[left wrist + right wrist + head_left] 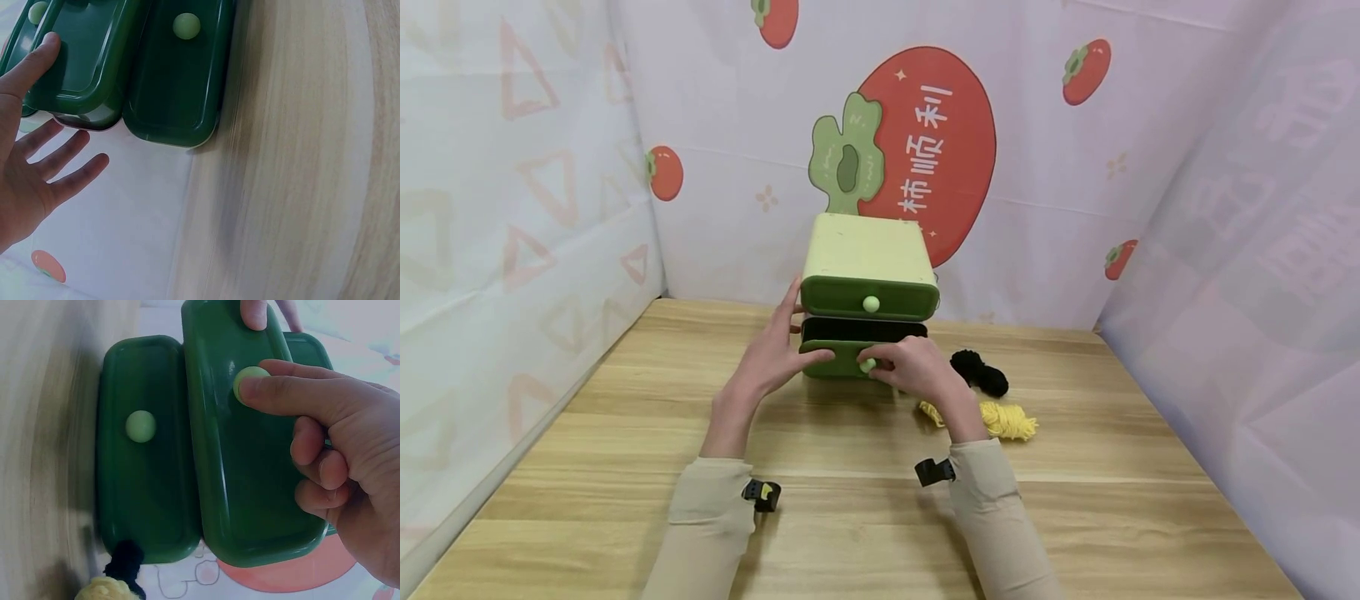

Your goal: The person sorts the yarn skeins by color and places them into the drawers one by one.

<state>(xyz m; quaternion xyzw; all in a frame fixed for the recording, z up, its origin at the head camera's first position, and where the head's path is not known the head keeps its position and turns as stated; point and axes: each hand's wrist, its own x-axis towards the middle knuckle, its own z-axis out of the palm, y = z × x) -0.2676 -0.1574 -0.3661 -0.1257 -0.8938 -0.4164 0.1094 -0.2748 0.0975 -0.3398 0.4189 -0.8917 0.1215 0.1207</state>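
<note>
A small green drawer cabinet [867, 250] with a pale top stands at the back of the wooden table [850, 517]. Its middle drawer [250, 475] is pulled partly out, between the top drawer [868, 300] and the bottom drawer [144, 487], both closed. My right hand [913, 371] pinches the middle drawer's pale knob [249, 382]. My left hand [771, 362] lies open at the cabinet's left side. Its thumb [34, 59] rests on the pulled-out drawer's front, and its fingers are straight and spread.
A black yarn bundle [979, 371] and a yellow yarn bundle [1007, 419] lie on the table just right of the cabinet, behind my right wrist. Printed fabric walls [512, 208] close in the table at the left, back and right.
</note>
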